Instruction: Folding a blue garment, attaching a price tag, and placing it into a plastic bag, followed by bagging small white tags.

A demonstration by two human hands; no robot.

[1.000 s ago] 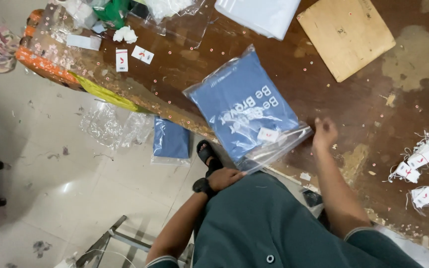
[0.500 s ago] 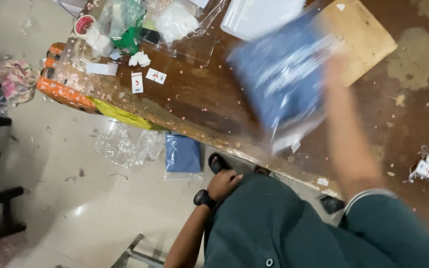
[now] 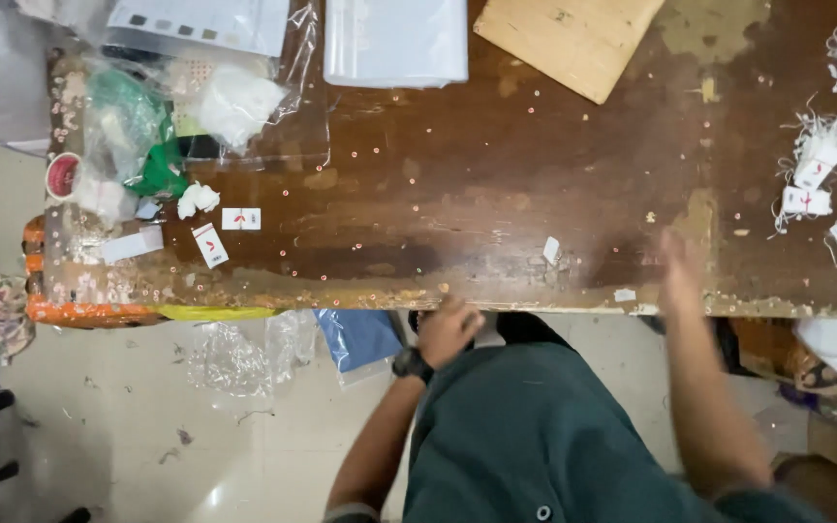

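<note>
Head view: your left hand (image 3: 448, 329) is curled loosely at the near edge of the scuffed brown wooden bench (image 3: 496, 184), holding nothing visible. Your right hand (image 3: 678, 276) lies blurred on the wood, apparently empty; finger spread unclear. A small white paper tag (image 3: 551, 250) sits between them.

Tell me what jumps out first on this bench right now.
The worn brown table fills the view, its middle bare. The right hand lies blurred near the front edge; the left hand rests at that edge. A clutter of clear bags crowds the far left, and small tags lie at right.
</note>
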